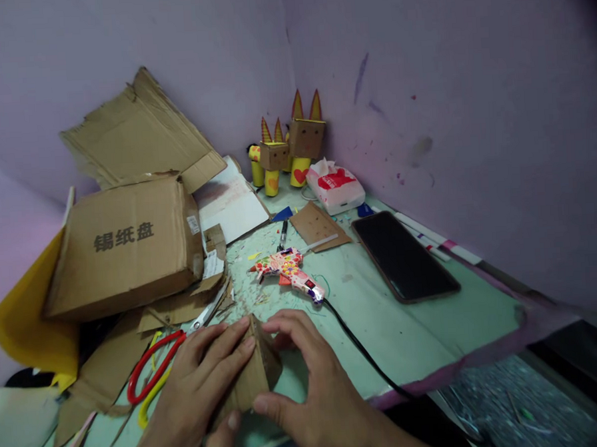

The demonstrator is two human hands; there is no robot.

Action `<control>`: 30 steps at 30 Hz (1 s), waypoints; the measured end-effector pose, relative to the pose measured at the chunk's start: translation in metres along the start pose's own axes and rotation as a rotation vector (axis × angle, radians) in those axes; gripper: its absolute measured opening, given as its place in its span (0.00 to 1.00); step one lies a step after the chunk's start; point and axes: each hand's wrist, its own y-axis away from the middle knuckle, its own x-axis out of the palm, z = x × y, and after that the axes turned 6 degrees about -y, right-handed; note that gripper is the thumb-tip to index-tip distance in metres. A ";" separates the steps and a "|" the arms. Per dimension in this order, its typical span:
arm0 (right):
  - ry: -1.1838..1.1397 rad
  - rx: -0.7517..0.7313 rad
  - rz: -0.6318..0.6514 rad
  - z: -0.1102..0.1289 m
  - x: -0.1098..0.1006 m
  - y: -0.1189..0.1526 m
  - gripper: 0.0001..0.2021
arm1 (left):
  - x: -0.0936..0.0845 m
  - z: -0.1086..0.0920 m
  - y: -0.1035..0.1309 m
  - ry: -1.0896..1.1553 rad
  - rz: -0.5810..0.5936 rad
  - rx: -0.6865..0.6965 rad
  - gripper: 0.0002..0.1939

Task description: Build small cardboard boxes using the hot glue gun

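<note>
A folded piece of brown cardboard (247,388) stands at the near edge of the table between my hands, with a raised crease and a side face turned to the right. Across its left face lie the fingers of my left hand (199,379), the thumb at the near side, gripping it. My right hand (319,382) curves around the right end, its index fingertip at the far corner and thumb at the near one. Just beyond lies a floral-patterned glue gun (294,274) with a black cord. Scissors (156,364) with red and yellow handles are beside my left hand.
On the left a cardboard box (124,252) rests on cardboard scraps and a yellow sheet (38,317). A phone (405,256) lies on the right. Behind are a tissue pack (335,186), a flat cardboard piece (318,226), a marker (282,235) and cardboard animal figures (307,139) by the wall.
</note>
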 end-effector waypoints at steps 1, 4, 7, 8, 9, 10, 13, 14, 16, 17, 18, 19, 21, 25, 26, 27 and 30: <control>0.054 -0.114 0.001 0.001 0.001 0.001 0.18 | -0.001 -0.002 0.000 -0.003 0.014 -0.009 0.29; 0.205 -0.493 0.103 0.000 0.003 0.001 0.10 | -0.002 -0.011 -0.002 0.069 0.014 -0.076 0.29; 0.304 -0.623 0.144 -0.004 0.004 0.003 0.14 | -0.001 -0.016 -0.003 0.167 -0.011 -0.123 0.29; 0.345 -0.625 0.132 -0.006 0.004 0.005 0.15 | -0.001 -0.016 -0.002 0.191 0.001 -0.116 0.30; 0.393 -0.627 0.116 -0.008 0.003 0.006 0.16 | -0.002 -0.014 0.000 0.209 0.014 -0.107 0.31; 0.451 -0.628 0.103 -0.010 0.002 0.008 0.16 | -0.003 -0.010 0.003 0.232 0.022 -0.090 0.32; 0.633 -0.634 0.113 -0.016 -0.004 0.013 0.17 | -0.007 0.003 0.020 0.349 -0.084 -0.144 0.32; 0.661 -0.639 0.124 -0.018 -0.006 0.014 0.17 | -0.008 0.008 0.028 0.403 -0.149 -0.202 0.32; 0.673 -0.656 0.145 -0.020 -0.008 0.014 0.17 | -0.007 0.013 0.041 0.503 -0.241 -0.330 0.32; 0.665 -0.664 0.154 -0.021 -0.009 0.014 0.17 | -0.005 0.014 0.046 0.542 -0.244 -0.384 0.33; 0.657 -0.676 0.164 -0.021 -0.008 0.013 0.16 | -0.002 0.013 0.049 0.572 -0.218 -0.423 0.35; 0.652 -0.689 0.169 -0.021 -0.007 0.012 0.15 | 0.001 0.011 0.051 0.594 -0.171 -0.453 0.37; 0.665 -0.711 0.175 -0.019 -0.005 0.012 0.14 | 0.009 0.005 0.048 0.634 -0.069 -0.466 0.42; 0.761 -0.715 0.119 -0.014 0.002 0.016 0.15 | 0.024 -0.007 0.036 0.719 -0.023 -0.483 0.47; 0.791 -0.711 0.093 -0.012 0.005 0.018 0.15 | 0.026 -0.008 0.034 0.734 -0.033 -0.494 0.48; 0.820 -0.706 0.077 -0.011 0.008 0.021 0.15 | 0.029 -0.009 0.032 0.745 -0.042 -0.504 0.48; 0.908 -0.683 0.040 -0.008 0.017 0.029 0.14 | 0.038 -0.011 0.029 0.761 -0.089 -0.538 0.50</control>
